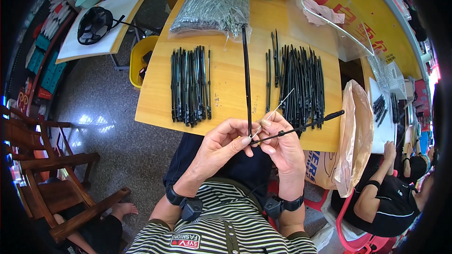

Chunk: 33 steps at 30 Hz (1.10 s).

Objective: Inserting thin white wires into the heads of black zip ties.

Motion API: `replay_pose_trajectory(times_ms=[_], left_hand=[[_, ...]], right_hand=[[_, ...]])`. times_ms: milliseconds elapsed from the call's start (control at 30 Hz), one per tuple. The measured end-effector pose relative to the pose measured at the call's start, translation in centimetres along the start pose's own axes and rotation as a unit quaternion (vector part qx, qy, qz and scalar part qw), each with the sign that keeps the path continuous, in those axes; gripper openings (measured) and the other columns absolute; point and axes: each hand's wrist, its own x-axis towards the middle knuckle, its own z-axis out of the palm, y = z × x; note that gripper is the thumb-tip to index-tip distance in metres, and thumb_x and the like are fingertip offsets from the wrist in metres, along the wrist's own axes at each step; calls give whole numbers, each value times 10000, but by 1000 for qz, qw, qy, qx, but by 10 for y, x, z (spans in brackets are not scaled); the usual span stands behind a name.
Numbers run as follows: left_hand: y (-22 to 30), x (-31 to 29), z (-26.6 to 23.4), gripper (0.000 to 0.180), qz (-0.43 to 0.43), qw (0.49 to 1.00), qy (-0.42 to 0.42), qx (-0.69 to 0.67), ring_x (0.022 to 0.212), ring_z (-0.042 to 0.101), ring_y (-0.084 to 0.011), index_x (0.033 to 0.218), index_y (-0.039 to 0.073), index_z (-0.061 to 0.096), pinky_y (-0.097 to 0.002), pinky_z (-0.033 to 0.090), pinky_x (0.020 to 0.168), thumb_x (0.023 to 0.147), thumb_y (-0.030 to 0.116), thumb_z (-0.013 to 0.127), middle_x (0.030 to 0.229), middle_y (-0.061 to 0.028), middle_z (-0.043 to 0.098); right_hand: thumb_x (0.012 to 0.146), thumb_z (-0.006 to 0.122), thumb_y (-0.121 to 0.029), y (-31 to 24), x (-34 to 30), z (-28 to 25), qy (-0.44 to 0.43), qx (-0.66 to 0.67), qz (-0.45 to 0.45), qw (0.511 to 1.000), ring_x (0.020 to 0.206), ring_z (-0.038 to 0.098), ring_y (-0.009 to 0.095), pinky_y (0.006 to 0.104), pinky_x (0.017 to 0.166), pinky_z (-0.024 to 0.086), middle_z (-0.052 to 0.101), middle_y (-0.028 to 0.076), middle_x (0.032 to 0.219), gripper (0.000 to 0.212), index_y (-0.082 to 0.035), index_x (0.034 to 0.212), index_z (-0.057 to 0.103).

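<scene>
Our left hand [225, 142] pinches a long black rod [246, 77] at its lower end; the rod stands up across the wooden table [226, 80]. Our right hand [281, 143] grips a second black rod [301, 126] angled right, plus a thin silver wire [277, 109]. On the table: black rod piles left [190, 86] and right [301, 84] of the upright rod, and a bag of wires [212, 7] at the far edge.

Grey glossy floor [108, 127], wooden table [226, 80], wooden chairs [56, 178] at left.
</scene>
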Motion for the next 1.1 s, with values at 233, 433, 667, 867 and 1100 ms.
replay_pose_trajectory(times_ms=[233, 433, 667, 867, 1100], left_hand=[[-2, 0, -4, 225, 3, 1000, -7, -4, 821, 544, -113, 1112, -7, 510, -241, 475, 727, 891, 33, 524, 1024, -67, 562], [-3, 1, -3, 224, 8, 1000, -1, -11, 817, 547, -114, 1111, -7, 511, -239, 475, 725, 891, 31, 525, 1017, -70, 564], [-7, 0, -6, 220, 6, 1000, 20, 5, 772, 560, -114, 1103, -1, 523, -237, 479, 712, 886, 32, 533, 950, -62, 560], [-6, 0, -7, 238, 1, 1000, 20, -9, 780, 564, -122, 1116, 7, 521, -241, 485, 704, 879, 20, 539, 939, -58, 557], [-6, 1, -7, 246, 11, 999, 14, -28, 798, 565, -129, 1122, 9, 516, -254, 498, 711, 878, 25, 542, 968, -60, 556]], right_hand=[[886, 545, -107, 1, 1, 0, -1, -3, 6, 1000, 579, 482, 46, 154, 415, 364, 585, 64, 771, 81, -45, 843, 515], [882, 556, -113, 1, 3, 0, -5, -8, 4, 1000, 576, 488, 45, 154, 409, 363, 574, 52, 759, 87, -52, 836, 513], [883, 555, -119, 0, 5, 5, -13, -14, -18, 1000, 579, 481, 39, 151, 414, 367, 567, 53, 770, 90, -55, 842, 508], [880, 530, -84, 1, 6, 1, -14, -6, -29, 999, 601, 465, 44, 157, 427, 377, 565, 57, 804, 45, -49, 871, 504], [870, 527, -62, 2, 4, 2, -3, -1, -36, 999, 606, 461, 43, 161, 418, 372, 574, 62, 813, 38, -42, 890, 501]])
